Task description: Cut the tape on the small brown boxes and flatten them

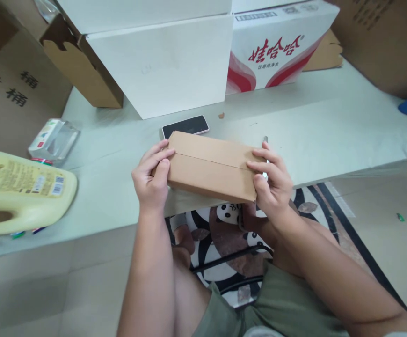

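A flat brown cardboard box is held between both hands over the front edge of the table, its flaps meeting in a seam along its length. My left hand grips the left end, thumb on the near side and fingers over the top. At the other end, my right hand grips it the same way. Just behind the box lies a phone with a dark screen, partly covered by it. A small metallic object shows partly behind my right fingers; its kind is unclear.
White cartons and a white-and-red printed carton stand at the back. A yellow jug and a clear plastic container are on the left of the pale table. A brown box leans behind. A panda-patterned mat lies below.
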`<state>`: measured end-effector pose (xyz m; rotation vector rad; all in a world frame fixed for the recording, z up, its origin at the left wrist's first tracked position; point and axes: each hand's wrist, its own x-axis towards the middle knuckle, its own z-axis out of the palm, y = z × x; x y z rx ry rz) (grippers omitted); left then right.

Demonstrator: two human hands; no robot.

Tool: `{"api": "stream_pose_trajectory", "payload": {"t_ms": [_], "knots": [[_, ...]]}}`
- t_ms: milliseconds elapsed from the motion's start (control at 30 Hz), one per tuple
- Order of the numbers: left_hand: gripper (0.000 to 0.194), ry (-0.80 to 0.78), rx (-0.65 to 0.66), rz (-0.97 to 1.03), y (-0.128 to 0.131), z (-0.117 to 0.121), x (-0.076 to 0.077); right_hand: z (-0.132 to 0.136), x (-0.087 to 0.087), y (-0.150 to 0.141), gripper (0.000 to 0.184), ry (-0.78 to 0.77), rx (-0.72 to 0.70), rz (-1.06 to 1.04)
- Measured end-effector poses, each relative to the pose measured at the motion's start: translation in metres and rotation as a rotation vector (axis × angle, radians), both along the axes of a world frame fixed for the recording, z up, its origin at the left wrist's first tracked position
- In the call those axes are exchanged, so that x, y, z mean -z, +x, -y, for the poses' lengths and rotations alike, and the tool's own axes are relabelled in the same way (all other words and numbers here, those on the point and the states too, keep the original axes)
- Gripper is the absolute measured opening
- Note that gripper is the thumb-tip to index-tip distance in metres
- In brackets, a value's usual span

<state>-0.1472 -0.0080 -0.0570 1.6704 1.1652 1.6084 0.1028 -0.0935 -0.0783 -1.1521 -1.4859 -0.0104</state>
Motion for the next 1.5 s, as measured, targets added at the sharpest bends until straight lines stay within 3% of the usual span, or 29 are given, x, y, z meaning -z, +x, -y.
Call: {"api": "stream_pose_trajectory", "payload": {"t_ms": [333,500,633,733,800,933,1067,1200,1300,1500], "knots": [[0.02,0.028,-0.082,0.039,-0.006,-0.007,-0.001,-0.012,0.005,0.015,0.028,-0.075,-0.086,-0.067],[0.023,-0.02,-0.234,0.325,-0.021,-0.021,0.006,-0.019,0.024,0.027,0.058,-0.322,-0.094,-0.187],[0.02,-0.107,-0.339,0.47,-0.03,-0.029,0.016,-0.021,0.026,0.013,0.067,-0.491,-0.294,-0.087],[0.008,-0.276,-0.245,0.505,-0.024,-0.027,0.026,-0.018,0.018,-0.003,0.071,-0.42,-0.44,0.021],[0.013,-0.396,-0.158,0.507,-0.015,-0.023,0.031,-0.015,0.013,-0.011,0.074,-0.368,-0.452,0.048],[0.05,-0.52,0.046,0.471,0.005,-0.015,0.032,-0.008,0.009,-0.017,0.069,-0.318,-0.367,0.096],[0.048,-0.551,0.079,0.409,0.012,-0.01,0.032,-0.001,0.011,-0.016,0.067,-0.238,-0.283,0.14],[0.054,-0.695,0.174,0.419,0.012,-0.005,0.034,0.004,0.009,-0.016,0.065,-0.091,-0.248,0.131],[0.058,-0.839,0.269,0.409,0.017,0.001,0.029,0.005,0.005,-0.016,0.065,0.001,-0.218,0.133],[0.049,-1.148,0.405,0.353,0.031,0.014,0.002,0.005,0.0,-0.014,0.054,0.132,-0.132,0.13]]}}
